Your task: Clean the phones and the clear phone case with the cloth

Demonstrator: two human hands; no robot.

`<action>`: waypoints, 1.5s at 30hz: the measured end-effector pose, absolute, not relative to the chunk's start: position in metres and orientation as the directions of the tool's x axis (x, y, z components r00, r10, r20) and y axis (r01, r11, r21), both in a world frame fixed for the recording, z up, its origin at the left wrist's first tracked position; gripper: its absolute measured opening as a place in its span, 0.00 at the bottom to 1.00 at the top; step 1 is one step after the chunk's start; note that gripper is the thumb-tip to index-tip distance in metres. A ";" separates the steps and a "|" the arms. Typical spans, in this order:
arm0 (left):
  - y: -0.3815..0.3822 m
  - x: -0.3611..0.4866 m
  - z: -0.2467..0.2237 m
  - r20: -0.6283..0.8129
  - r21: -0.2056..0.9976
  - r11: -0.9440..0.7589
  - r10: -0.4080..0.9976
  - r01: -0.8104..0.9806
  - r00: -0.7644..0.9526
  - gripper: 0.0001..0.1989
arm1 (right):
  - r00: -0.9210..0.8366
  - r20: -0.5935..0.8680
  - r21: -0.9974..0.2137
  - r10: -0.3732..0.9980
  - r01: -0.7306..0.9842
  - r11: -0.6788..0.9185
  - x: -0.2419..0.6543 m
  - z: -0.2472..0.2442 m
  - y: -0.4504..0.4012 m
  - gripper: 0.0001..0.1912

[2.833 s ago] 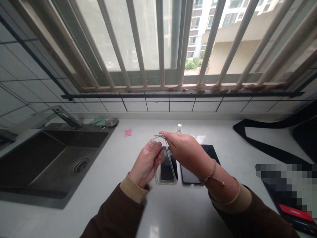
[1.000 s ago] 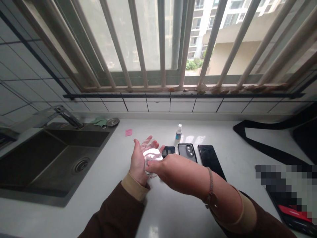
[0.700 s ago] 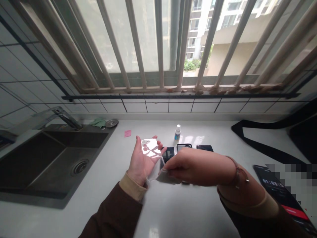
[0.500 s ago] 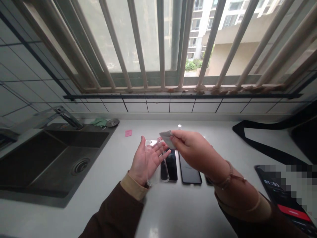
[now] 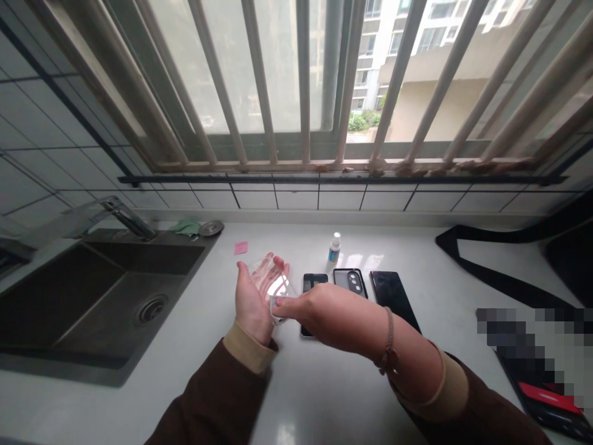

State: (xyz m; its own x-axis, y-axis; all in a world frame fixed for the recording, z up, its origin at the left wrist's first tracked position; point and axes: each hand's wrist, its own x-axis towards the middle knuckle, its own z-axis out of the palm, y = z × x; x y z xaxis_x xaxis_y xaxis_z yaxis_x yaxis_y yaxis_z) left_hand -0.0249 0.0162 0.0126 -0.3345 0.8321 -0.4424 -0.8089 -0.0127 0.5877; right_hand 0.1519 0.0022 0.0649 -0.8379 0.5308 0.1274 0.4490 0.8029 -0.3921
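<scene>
A clear phone case (image 5: 279,283) lies tilted across the palm of my left hand (image 5: 252,301), whose fingers curl behind it and show through. My right hand (image 5: 317,303) pinches a small grey cloth (image 5: 274,304) against the near end of the case. Beneath and beyond my right hand, a dark phone (image 5: 315,282) lies on the counter, partly covered by the hand. Beside it is a black-edged phone case (image 5: 343,278) with camera openings, its lower part hidden by my wrist. A black phone (image 5: 393,289) lies further right, partly behind my forearm.
A small white bottle (image 5: 334,249) stands behind the phones. A pink paper (image 5: 241,248) lies near the sink (image 5: 115,371), with its faucet (image 5: 130,217) at left. A black strap (image 5: 491,272) and a partly pixelated dark device (image 5: 542,392) are at right. Window bars rise behind.
My right hand has moved left and down, bringing the grey cloth onto the clear case. The case has tilted in my left hand. The bottle and black-edged case are more exposed.
</scene>
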 end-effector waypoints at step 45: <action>0.021 -0.035 0.017 -0.239 0.519 -0.287 0.856 -0.805 -0.459 0.37 | -0.460 0.078 -0.684 0.884 0.620 0.383 0.167 0.078 0.022 0.16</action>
State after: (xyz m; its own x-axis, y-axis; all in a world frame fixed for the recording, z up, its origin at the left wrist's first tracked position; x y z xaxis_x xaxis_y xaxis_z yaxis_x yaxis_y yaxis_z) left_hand -0.0349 0.0213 0.0174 -0.4594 0.8555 -0.2387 -0.8049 -0.2874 0.5193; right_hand 0.1666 0.0223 0.0783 -0.4602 0.8844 0.0779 0.6203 0.3831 -0.6844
